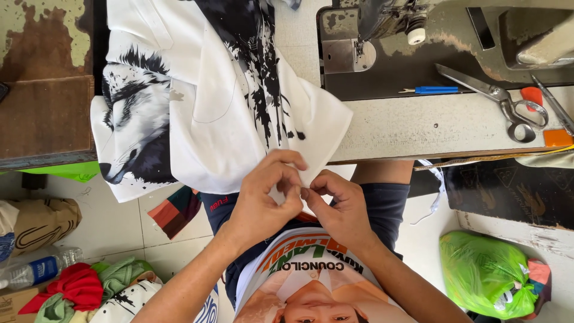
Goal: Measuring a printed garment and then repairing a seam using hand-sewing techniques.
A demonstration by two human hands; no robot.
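A white garment with a black and grey wolf print [203,101] lies over the left part of the sewing table [418,125] and hangs off its front edge. My left hand [263,194] and my right hand [341,206] meet just below that edge, over my lap. Both pinch the same small white corner of the garment [308,176] between thumb and fingers. The fingertips of the two hands touch each other there. The sewing machine [388,24] stands on the table behind and to the right of my hands.
Large metal scissors [502,98], a blue pen-like tool [436,90] and orange chalk pieces [556,137] lie on the table at right. A green plastic bag [484,275] sits on the floor right. A plastic bottle [36,269] and piled cloth [89,287] lie on the floor left.
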